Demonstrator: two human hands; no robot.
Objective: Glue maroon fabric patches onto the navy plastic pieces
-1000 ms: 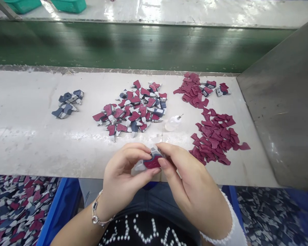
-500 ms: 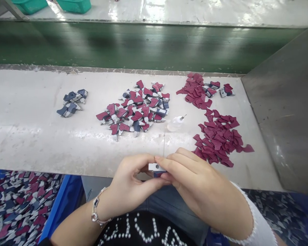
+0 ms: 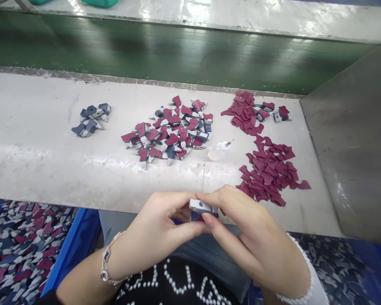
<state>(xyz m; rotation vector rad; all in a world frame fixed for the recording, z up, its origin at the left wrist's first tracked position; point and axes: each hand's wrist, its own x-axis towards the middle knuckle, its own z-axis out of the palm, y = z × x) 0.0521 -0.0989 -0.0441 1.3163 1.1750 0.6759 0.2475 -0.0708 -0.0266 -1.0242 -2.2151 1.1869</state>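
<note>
Between my two hands is a small plastic part [image 3: 199,206], white with a round hole on top and dark blue and maroon below. My left hand [image 3: 165,231] grips its left side with thumb and fingers. From the right, my right hand [image 3: 246,233] pinches it between thumb and index finger. The part is held just over the bench's front edge, its underside partly hidden by fingers. Beyond my hands lies a pile of assembled white, blue and maroon parts [image 3: 171,133]. Loose maroon pieces [image 3: 269,171] lie to the right.
A clear bottle with a needle tip [image 3: 219,150] lies beside the pile. Blue-white parts [image 3: 91,120] sit at left, more maroon pieces [image 3: 243,111] at back right. A metal panel [image 3: 352,140] bounds the right. A blue bin [image 3: 66,254] of parts stands at lower left.
My right fingers have opened out somewhat, with the thumb now pressing the near side of the part, and more of its white top shows. The camera view has shifted slightly.
</note>
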